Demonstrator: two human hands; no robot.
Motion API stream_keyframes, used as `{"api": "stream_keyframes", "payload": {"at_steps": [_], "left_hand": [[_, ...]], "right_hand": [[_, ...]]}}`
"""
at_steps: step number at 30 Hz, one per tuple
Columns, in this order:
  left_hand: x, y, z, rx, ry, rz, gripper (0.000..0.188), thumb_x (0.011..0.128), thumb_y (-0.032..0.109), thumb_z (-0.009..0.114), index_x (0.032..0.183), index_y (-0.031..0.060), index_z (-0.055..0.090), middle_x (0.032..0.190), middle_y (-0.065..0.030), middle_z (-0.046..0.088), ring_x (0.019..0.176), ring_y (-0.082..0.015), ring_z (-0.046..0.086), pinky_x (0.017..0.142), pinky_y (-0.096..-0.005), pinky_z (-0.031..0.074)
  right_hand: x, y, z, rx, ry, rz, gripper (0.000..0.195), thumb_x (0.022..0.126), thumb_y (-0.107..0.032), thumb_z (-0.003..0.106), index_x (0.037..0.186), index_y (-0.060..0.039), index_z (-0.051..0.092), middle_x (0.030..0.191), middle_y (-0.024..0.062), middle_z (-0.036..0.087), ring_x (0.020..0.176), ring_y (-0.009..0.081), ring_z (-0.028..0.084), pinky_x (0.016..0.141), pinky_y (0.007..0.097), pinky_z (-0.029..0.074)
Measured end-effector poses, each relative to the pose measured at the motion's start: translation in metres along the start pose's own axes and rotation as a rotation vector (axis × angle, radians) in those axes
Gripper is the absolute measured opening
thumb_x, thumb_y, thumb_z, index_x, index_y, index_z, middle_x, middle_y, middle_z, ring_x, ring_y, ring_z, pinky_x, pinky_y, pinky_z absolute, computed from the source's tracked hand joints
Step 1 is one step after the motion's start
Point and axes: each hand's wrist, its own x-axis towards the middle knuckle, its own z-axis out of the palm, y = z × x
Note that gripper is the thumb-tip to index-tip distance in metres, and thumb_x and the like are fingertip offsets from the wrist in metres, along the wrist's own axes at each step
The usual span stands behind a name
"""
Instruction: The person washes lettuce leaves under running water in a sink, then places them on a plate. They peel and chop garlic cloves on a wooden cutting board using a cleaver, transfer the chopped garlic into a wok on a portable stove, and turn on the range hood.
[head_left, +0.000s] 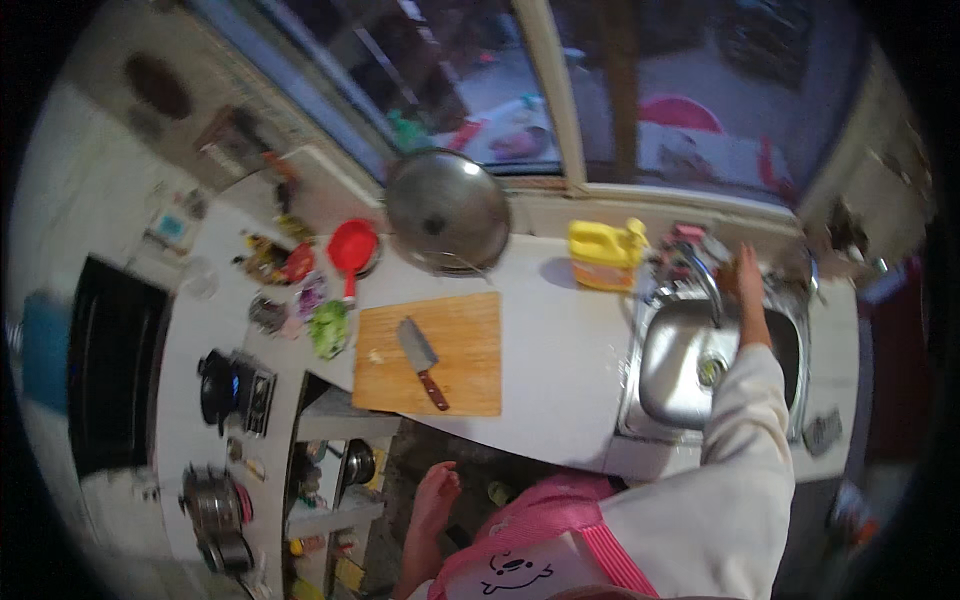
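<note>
My right hand (750, 279) reaches over the back of a stainless steel sink (675, 375), beside the curved faucet (707, 285). Brownish and pink items stand close behind it; whether it touches or holds any of them cannot be told. My left hand (437, 491) hangs low in front of the counter, fingers partly curled, with nothing visible in it. On a wooden cutting board (472, 360) lies a cleaver (418, 346) with a brown handle, and a few pale bits are at its left. Something yellow-green sits at the sink drain (710, 370).
A yellow jug (606, 255) stands left of the sink. A large domed metal lid (448, 202) rests under the window. Farther left are a red strainer (352, 247), leafy greens (328, 330), a black pot (216, 386) and a steel pot (212, 495). Open shelves (337, 517) sit below.
</note>
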Motion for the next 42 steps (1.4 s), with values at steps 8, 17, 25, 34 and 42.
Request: {"api": "stream_keyframes", "payload": {"at_steps": [8,17,25,34,42], "left_hand": [[-0.019,-0.010,0.023,0.012,0.045,-0.013,0.024,0.092,0.019,0.049,0.108,0.0033,0.055,0.081,-0.0002,0.056,0.074,-0.0086,0.054,0.069,-0.0233,0.045],[-0.020,-0.020,-0.052,-0.104,-0.042,0.024,0.022,0.094,0.020,0.047,0.108,0.0056,0.056,0.080,0.0001,0.053,0.073,-0.0083,0.050,0.067,-0.0222,0.043],[-0.045,-0.008,-0.202,-0.203,-0.018,0.188,0.022,0.095,0.021,0.046,0.107,0.0062,0.057,0.079,0.0010,0.053,0.071,-0.0072,0.049,0.067,-0.0209,0.043],[-0.112,-0.005,-0.435,-0.488,0.406,0.344,0.019,0.092,0.018,0.050,0.104,0.0075,0.060,0.079,0.0022,0.055,0.070,-0.0073,0.052,0.064,-0.0209,0.044],[-0.111,0.025,-0.519,-0.535,0.389,0.380,0.024,0.091,0.025,0.052,0.107,0.0080,0.058,0.084,0.0014,0.057,0.077,-0.0074,0.053,0.071,-0.0242,0.045]], "right_hand": [[-0.052,0.033,0.026,-0.140,-0.156,0.036,0.046,0.069,-0.037,0.066,0.103,-0.0066,0.061,0.094,0.0162,0.060,0.083,0.0336,0.058,0.071,0.0430,0.048],[-0.199,0.034,-0.030,1.741,-0.687,0.836,0.048,0.078,-0.036,0.065,0.116,-0.0072,0.056,0.096,0.0081,0.064,0.081,0.0192,0.063,0.070,0.0348,0.051],[-0.208,-0.077,-0.065,1.059,-0.782,0.569,0.048,0.078,-0.029,0.067,0.118,-0.0069,0.053,0.093,0.0054,0.064,0.078,0.0161,0.062,0.065,0.0312,0.050],[-0.216,-0.398,-0.058,0.620,-1.112,-0.040,0.050,0.077,-0.021,0.069,0.121,-0.0066,0.049,0.091,0.0024,0.063,0.075,0.0125,0.060,0.060,0.0271,0.049],[-0.298,-0.825,-0.038,0.532,-1.416,-0.898,0.060,0.075,-0.006,0.069,0.130,-0.0075,0.043,0.104,0.0042,0.059,0.093,0.0136,0.056,0.080,0.0282,0.047]]}}
